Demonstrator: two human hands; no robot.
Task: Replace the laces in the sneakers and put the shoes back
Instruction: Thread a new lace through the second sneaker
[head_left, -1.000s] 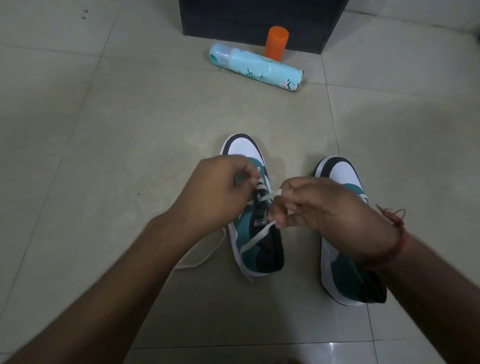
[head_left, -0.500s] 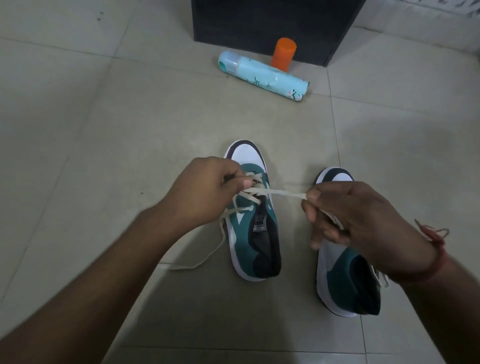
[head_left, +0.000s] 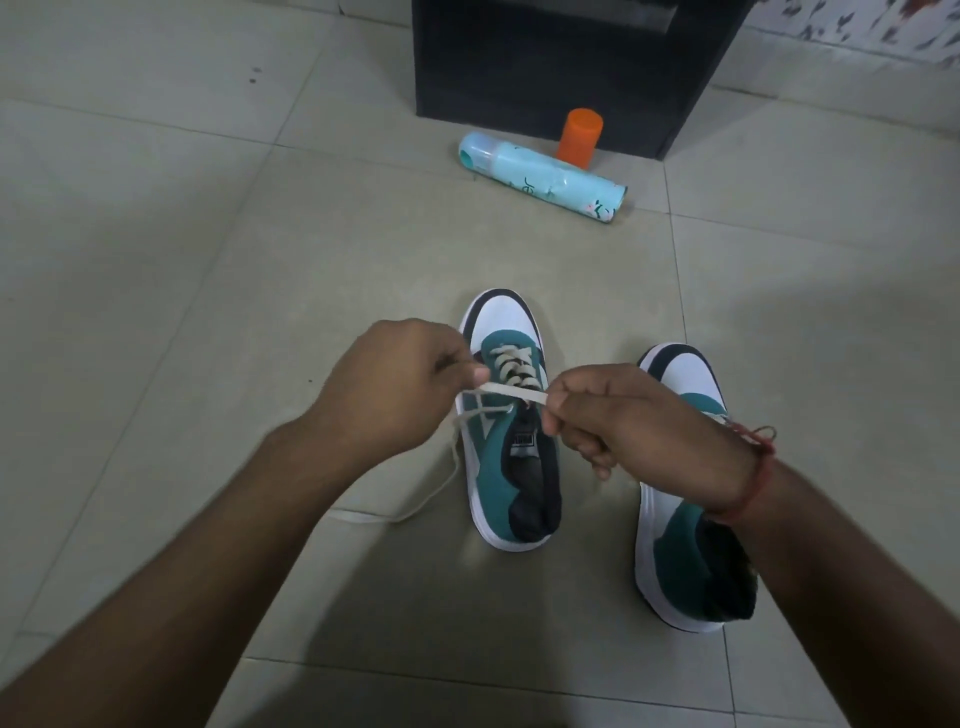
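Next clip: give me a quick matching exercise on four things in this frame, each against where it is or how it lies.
1. spray can
2. orange cylinder
3. white lace
4. right sneaker

a. upright beside the dark cabinet
b. pinched between both hands
c. lying on its side
d. partly under the right wrist

Pairs: 1-c, 2-a, 3-b, 4-d

Little lettering can be read on the floor items.

The light-blue spray can (head_left: 543, 178), lying on its side at the far end of the floor, carries dark script of which only a fragment like "Je" can be made out. The tongue label (head_left: 523, 439) of the left sneaker (head_left: 511, 431) bears small white lettering too blurred to read.
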